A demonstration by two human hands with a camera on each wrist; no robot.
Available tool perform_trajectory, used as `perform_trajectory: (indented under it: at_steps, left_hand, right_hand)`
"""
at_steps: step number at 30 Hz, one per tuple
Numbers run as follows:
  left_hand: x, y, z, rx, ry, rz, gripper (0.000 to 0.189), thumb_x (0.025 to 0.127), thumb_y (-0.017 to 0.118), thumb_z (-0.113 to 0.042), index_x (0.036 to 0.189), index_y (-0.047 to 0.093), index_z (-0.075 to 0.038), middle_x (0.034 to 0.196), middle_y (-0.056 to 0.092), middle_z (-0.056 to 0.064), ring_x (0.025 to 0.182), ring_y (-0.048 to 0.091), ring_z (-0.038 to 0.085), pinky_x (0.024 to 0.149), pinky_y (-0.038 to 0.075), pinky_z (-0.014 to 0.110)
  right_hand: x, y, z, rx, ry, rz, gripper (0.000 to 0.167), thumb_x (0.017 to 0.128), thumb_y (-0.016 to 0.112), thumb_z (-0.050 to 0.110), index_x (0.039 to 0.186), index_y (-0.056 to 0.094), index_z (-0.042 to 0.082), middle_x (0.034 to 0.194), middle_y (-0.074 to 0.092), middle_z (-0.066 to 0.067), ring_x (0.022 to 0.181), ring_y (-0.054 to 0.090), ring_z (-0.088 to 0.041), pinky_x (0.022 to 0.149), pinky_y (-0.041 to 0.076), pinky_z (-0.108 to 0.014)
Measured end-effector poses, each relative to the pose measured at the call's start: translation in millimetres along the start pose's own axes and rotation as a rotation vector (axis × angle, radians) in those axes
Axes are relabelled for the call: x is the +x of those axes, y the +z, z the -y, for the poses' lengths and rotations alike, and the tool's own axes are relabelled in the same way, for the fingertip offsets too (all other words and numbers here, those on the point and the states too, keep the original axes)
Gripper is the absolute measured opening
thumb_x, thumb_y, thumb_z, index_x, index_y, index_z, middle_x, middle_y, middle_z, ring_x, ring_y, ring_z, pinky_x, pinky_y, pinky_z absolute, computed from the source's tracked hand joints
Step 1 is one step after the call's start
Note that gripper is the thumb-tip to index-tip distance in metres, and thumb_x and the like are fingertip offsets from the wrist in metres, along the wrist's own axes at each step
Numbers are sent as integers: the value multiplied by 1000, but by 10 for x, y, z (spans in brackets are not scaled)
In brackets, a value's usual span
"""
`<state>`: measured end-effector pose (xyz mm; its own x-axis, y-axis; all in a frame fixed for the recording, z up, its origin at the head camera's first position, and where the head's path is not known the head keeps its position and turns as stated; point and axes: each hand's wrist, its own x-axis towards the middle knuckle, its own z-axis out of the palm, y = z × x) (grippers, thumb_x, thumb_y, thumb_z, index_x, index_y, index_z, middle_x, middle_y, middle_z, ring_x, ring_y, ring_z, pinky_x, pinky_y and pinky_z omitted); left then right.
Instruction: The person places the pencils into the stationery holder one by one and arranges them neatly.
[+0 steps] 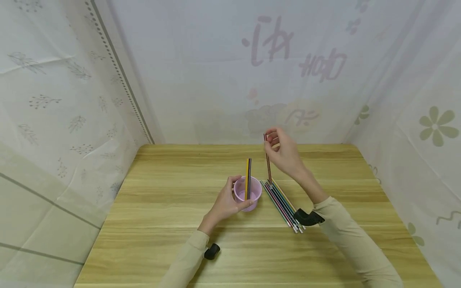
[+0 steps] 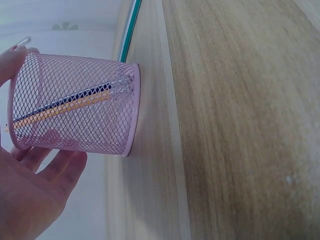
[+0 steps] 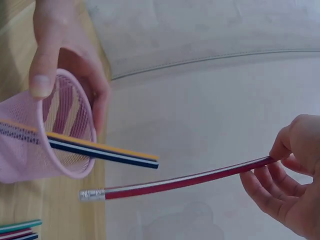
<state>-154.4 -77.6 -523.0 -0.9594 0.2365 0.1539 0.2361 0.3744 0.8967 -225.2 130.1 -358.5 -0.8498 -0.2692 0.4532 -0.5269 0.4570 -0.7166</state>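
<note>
My left hand (image 1: 228, 202) grips a pink mesh pencil cup (image 2: 75, 105) round its side, thumb at the rim. The cup stands upright on the table. Inside it lean a yellow pencil (image 1: 247, 176) and a dark blue pencil (image 3: 105, 154), their upper ends sticking out above the rim. Between thumb and fingertips, my right hand (image 1: 284, 154) pinches a dark red pencil (image 3: 185, 181) near its upper end. That pencil hangs nearly upright to the right of the cup, its silver eraser end (image 3: 92, 194) pointing down.
Right of the cup, a bundle of several pencils (image 1: 282, 206) lies slanted on the wooden table (image 1: 162, 224), under my right forearm. Patterned curtains (image 1: 201, 80) hang behind the table and at both sides. Each wrist carries a black camera (image 1: 212, 252).
</note>
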Motion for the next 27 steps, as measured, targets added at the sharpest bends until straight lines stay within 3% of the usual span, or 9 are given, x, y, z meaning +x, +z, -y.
perform_trajectory:
  at_steps: [5, 10, 15, 27]
  left_hand:
    - [-13, 24, 4, -15, -14, 12, 89, 75, 91, -27, 146, 38, -12, 148, 52, 7, 124, 58, 29, 101, 53, 43]
    - [-14, 25, 0, -24, -13, 11, 88, 76, 90, -26, 146, 38, -12, 147, 52, 8, 125, 58, 30, 101, 53, 44]
    - [-9, 11, -4, -17, -16, 9, 88, 77, 89, -27, 146, 38, -13, 146, 53, 8, 123, 59, 28, 100, 53, 44]
    - [-5, -4, -16, -2, 3, 5, 89, 77, 89, -35, 146, 37, -12, 148, 52, 7, 128, 56, 26, 103, 53, 44]
  right_hand:
    - [-18, 34, 34, 97, 13, -79, 25, 92, 60, -6, 117, 56, -3, 93, 62, -17, 80, 62, -23, 60, 53, -12]
    - [-57, 155, 9, 129, 14, -115, 26, 90, 58, -13, 116, 53, -12, 92, 61, -26, 80, 63, -32, 59, 52, -9]
    - [-119, 298, -85, 123, 30, -98, 26, 91, 59, -10, 116, 53, -11, 94, 61, -25, 82, 63, -33, 60, 51, -9]
    - [-301, 596, -387, 132, 105, -39, 24, 90, 61, -2, 113, 56, -5, 92, 66, -19, 79, 66, -27, 64, 59, -21]
